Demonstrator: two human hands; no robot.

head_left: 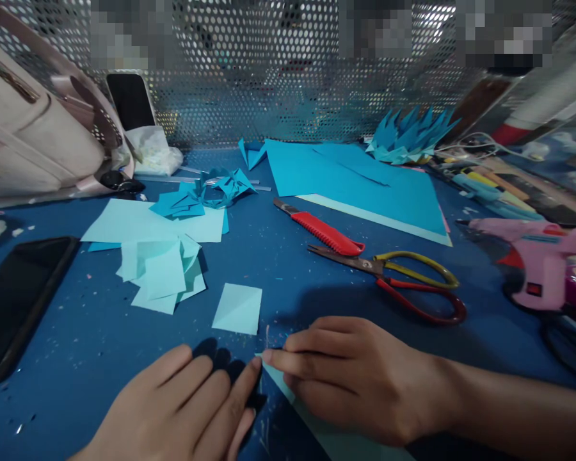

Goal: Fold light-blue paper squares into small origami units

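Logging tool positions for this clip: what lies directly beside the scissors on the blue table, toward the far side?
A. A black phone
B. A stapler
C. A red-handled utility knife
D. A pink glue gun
C: the red-handled utility knife lies just beyond the scissors, its handle end almost touching their blades.

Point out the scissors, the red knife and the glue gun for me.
scissors (365,262): head view, on the pivot.
red knife (327,235): head view, middle of the handle.
glue gun (542,256): head view, on the pink body.

Both hands, left hand (182,410) and right hand (360,378), flat on a pale blue paper piece (288,387) near scissors (403,282).
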